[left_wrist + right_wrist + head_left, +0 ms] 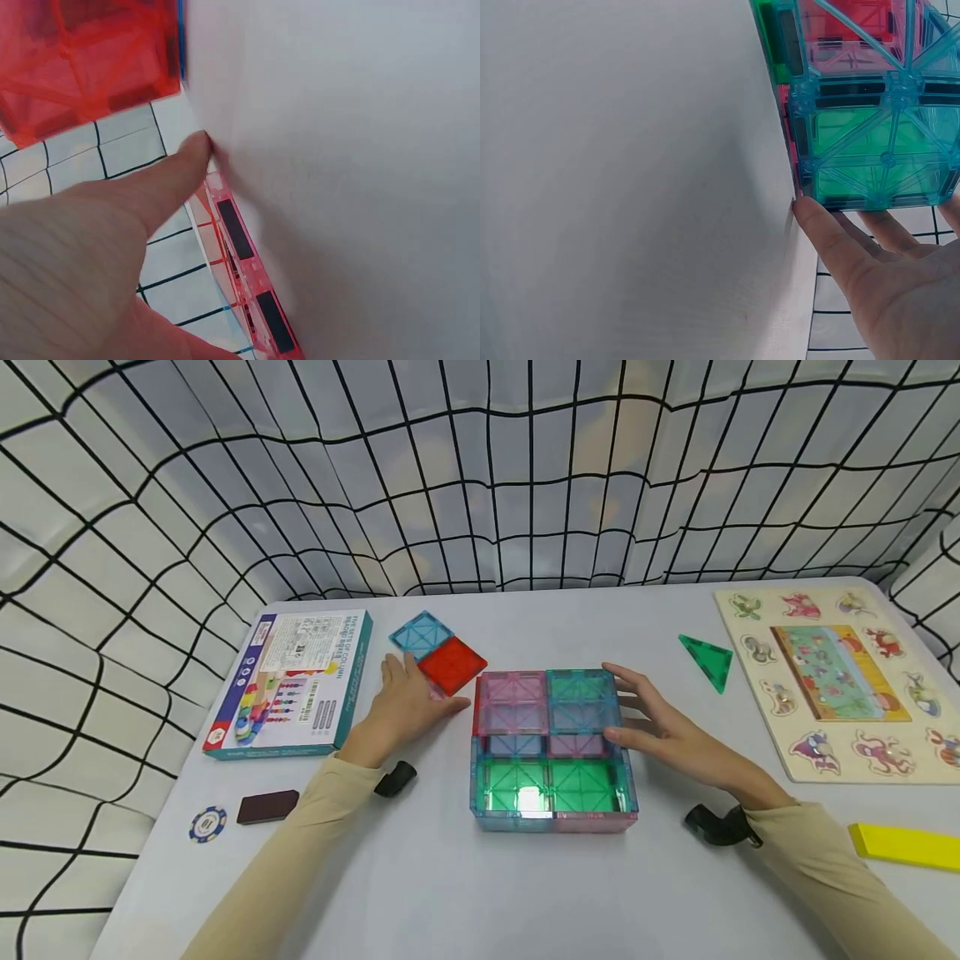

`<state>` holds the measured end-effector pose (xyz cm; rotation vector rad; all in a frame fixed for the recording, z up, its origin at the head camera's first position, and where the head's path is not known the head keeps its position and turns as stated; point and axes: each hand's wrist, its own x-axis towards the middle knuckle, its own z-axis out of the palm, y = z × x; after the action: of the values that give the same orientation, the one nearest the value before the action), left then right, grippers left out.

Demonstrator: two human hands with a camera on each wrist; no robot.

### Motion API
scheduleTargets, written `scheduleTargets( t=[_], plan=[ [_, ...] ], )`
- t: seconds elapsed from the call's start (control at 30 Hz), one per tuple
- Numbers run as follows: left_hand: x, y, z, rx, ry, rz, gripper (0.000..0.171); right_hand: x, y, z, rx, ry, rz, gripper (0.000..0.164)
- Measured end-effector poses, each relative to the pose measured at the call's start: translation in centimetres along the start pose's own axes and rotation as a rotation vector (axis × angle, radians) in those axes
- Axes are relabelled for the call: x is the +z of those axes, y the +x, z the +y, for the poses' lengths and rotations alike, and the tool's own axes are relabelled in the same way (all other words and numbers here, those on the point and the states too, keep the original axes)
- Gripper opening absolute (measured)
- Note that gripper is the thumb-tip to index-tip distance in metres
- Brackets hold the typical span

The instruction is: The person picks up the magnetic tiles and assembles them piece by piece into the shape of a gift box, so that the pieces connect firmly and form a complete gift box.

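A box-like structure of translucent magnetic tiles [517, 785] stands mid-table, with green squares in its front part and a raised pink and teal part behind. My right hand [660, 727] rests against its right side, fingers fairly straight. In the right wrist view, the thumb of that hand [885, 262] meets the base of the teal wall [885, 150]. Left of the structure, my left hand [405, 702] is spread over a pink tile [244, 244], thumb extended by its end. The hand partly hides that tile. Red [453, 666] and light blue [422, 634] square tiles lie just beyond.
A boxed toy [292, 681] lies at left, with a poker chip [207, 824] and a dark brown block [267, 807] nearer. At right are a green triangular tile [708, 662], a wooden animal puzzle board [765, 685] and a yellow block [907, 847]. Black netting [487, 485] borders the table.
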<state>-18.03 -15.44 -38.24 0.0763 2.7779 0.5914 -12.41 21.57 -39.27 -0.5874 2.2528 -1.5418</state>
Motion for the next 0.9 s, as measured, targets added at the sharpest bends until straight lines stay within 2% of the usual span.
scheduleTargets(
  t=[0.07, 0.23, 0.33, 0.5, 0.67, 0.77, 0.83, 0.9],
  plan=[
    [0.0, -0.5, -0.2, -0.011, -0.017, 0.003, 0.116, 0.0, 0.0, 0.0, 0.002, -0.003, 0.001, 0.08],
    [0.2, -1.0, -0.9, 0.036, -0.032, 0.042, 0.105, 0.0, -0.2, -0.2, 0.009, -0.018, 0.008, 0.081],
    [0.2, -1.0, -1.2, 0.046, -0.054, 0.043, 0.1, -0.1, -0.3, -0.2, 0.006, -0.017, 0.007, 0.08],
    [-0.6, -1.2, -1.2, 0.053, -0.069, -0.012, 0.095, -0.1, -0.4, -0.1, 0.002, -0.019, 0.009, 0.08],
    [-2.6, -1.4, -0.9, 0.066, -0.022, -0.115, 0.091, -0.1, -0.3, -0.1, 0.002, -0.02, 0.007, 0.08],
    [-3.9, -1.0, -0.6, 0.066, -0.005, -0.165, 0.079, 0.0, -0.2, -0.2, -0.001, -0.023, 0.005, 0.08],
    [-4.5, -0.1, -0.3, 0.079, -0.017, -0.157, 0.076, 0.1, -0.2, -0.2, -0.003, -0.025, 0.003, 0.08],
    [-5.0, 1.2, 0.0, 0.09, -0.03, -0.121, 0.082, 0.2, -0.1, -0.2, -0.007, -0.021, 0.0, 0.08]
  ],
)
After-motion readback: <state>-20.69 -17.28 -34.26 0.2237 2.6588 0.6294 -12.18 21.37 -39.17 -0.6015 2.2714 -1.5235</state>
